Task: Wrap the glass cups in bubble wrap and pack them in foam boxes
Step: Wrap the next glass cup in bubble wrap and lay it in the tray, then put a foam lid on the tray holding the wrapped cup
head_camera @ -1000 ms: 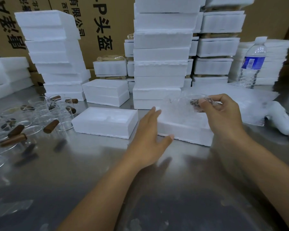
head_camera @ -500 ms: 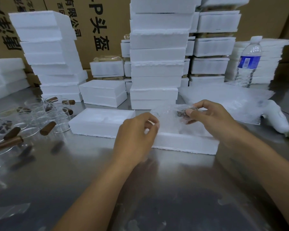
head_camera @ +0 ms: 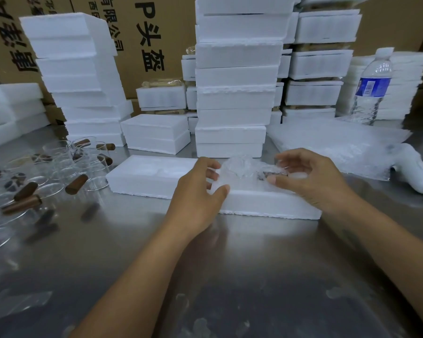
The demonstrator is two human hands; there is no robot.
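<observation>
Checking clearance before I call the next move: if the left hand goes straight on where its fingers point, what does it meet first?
The bubble-wrapped cup, which the right hand holds over the foam box. The left hand is right at its edge; whether it touches is unclear.

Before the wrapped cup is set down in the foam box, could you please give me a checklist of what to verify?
1. Clear bubble-wrapped glass cup gripped at both ends by the left hand and right hand: ok.
2. Wrap closed all round the cup: cannot tell, the film is blurred.
3. White foam box half lies open under the cup: ok.
4. Its recess free: cannot tell, the hands and the wrap hide it.
5. Second white foam half lies beside it on the left, ready to use: ok.
6. Unwrapped clear glass cups with brown handles wait further left: ok.
</observation>
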